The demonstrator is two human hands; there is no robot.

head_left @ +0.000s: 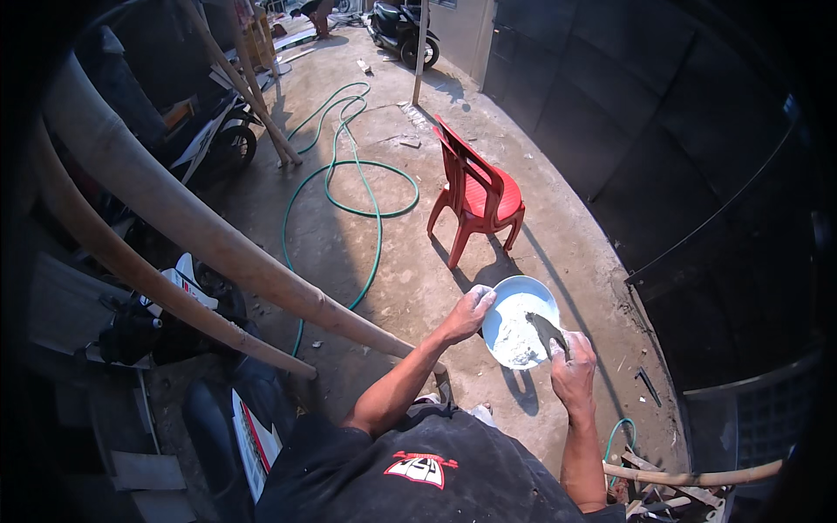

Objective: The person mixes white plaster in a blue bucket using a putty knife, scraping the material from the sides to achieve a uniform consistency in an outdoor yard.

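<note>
My left hand (469, 315) grips the rim of a shallow round plate (546, 292), thumb over its edge, holding it up off the ground. White powder or paste (521, 337) lies in a heap across the plate's lower half. In my right hand (574, 369) is a dark, flat scraper or trowel blade (542, 329), its tip resting at the white material. The fingers hide the tool's grip end. Both hands carry white smears.
Beyond the plate stands a red plastic chair (480, 189). A green hose (381, 242) loops over the ground. Bamboo poles (261, 269) slant close on my left, with motorcycles (225, 147) behind. Dark metal panels (628, 131) line the right. A person (320, 14) bends over far off.
</note>
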